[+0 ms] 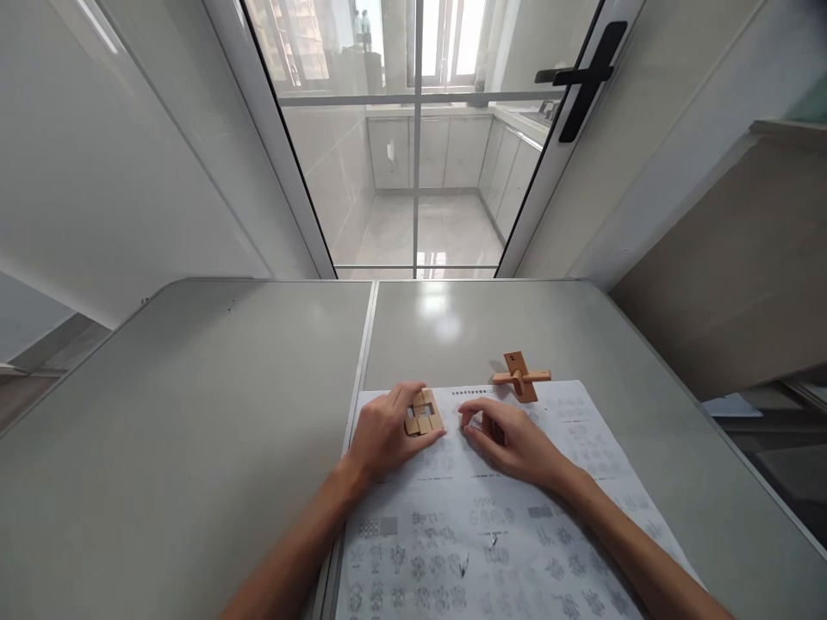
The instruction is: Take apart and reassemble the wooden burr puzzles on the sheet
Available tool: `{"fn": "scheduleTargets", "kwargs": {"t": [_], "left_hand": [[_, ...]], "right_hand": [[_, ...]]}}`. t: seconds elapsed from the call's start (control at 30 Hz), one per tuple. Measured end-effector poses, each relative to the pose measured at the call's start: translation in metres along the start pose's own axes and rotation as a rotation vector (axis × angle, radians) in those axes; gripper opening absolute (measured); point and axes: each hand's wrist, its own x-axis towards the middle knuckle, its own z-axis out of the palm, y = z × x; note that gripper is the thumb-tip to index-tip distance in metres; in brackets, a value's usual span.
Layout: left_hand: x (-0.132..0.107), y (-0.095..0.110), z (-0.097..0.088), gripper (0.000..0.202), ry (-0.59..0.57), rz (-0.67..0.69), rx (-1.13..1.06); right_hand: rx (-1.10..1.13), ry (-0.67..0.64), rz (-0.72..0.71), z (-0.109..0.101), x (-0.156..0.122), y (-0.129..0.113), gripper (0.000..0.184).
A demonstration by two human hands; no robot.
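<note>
the left hand [386, 435] lies on the upper left corner of a printed sheet [491, 534] and holds a small wooden block puzzle [423, 413]. its grip is closed on the piece: the fingers curl over the far left side and the thumb runs along the near edge. the block puzzle is a squarish cluster of pale wooden bars, resting on the sheet at its top edge, near the seam that divides the desk [194, 413] into two panels.

the right hand [513, 443] rests on the sheet just right of the block puzzle, apart from it by a narrow gap. its grip is narrow, the fingers curled in with thumb and forefinger tips close together; nothing shows between them, though a very small piece would be hard to tell.

beyond the right hand, at the sheet's far edge, stands a wooden cross puzzle [520, 377], its bars interlocked and tilted, untouched by either hand. the sheet is covered in rows of small grey diagrams, too fine to read. behind the desk is a glass door [413, 172] with a black handle [585, 76].
</note>
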Motion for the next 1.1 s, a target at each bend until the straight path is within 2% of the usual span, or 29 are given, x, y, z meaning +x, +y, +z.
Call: {"fn": "scheduleTargets", "kwargs": {"t": [0.17, 0.47, 1.1], "left_hand": [[0.001, -0.005, -0.004, 0.061, 0.102, -0.178, 0.086], [0.004, -0.004, -0.012, 0.050, 0.129, -0.348, 0.136], [0.005, -0.008, -0.015, 0.051, 0.198, -0.341, 0.139]], "right_hand": [[-0.019, -0.005, -0.010, 0.000, 0.000, 0.000, 0.022], [-0.052, -0.003, -0.019, 0.000, 0.000, -0.001, 0.023], [-0.131, 0.143, -0.017, 0.005, 0.007, 0.008, 0.024]]}}
